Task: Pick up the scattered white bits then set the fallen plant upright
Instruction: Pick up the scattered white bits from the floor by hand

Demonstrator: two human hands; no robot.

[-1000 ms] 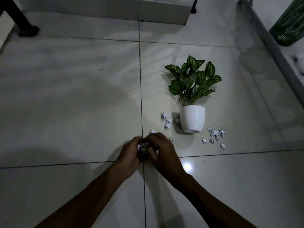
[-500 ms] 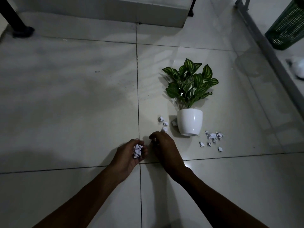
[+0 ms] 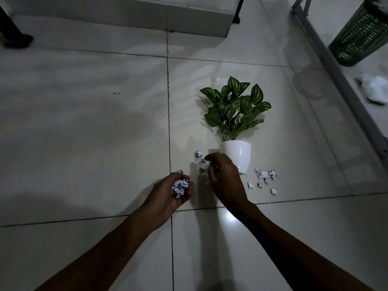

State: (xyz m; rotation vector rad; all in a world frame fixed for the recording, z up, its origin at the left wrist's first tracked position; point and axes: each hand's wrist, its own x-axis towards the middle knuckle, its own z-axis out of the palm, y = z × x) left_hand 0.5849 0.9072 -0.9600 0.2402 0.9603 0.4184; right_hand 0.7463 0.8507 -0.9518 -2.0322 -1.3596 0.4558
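A white pot (image 3: 238, 157) lies on its side on the tiled floor, its green striped leaves (image 3: 235, 106) pointing away from me. My left hand (image 3: 170, 196) is cupped, palm up, around a clump of white paper bits (image 3: 179, 187). My right hand (image 3: 222, 177) hovers just left of the pot, fingers curled down over a few white bits (image 3: 197, 153) on the floor; whether it grips one is hidden. Several more bits (image 3: 265, 177) lie scattered to the right of the pot's base.
A green mesh bin (image 3: 361, 32) stands at the far right behind a grey metal rail (image 3: 336, 68). A crumpled white thing (image 3: 375, 91) lies beyond the rail. A low white ledge (image 3: 134, 13) runs along the back, with a dark furniture leg (image 3: 12, 32) at far left.
My hands have parted. The right hand has moved forward and right, toward the bits beside the pot. The left hand stays back, still holding the gathered bits.
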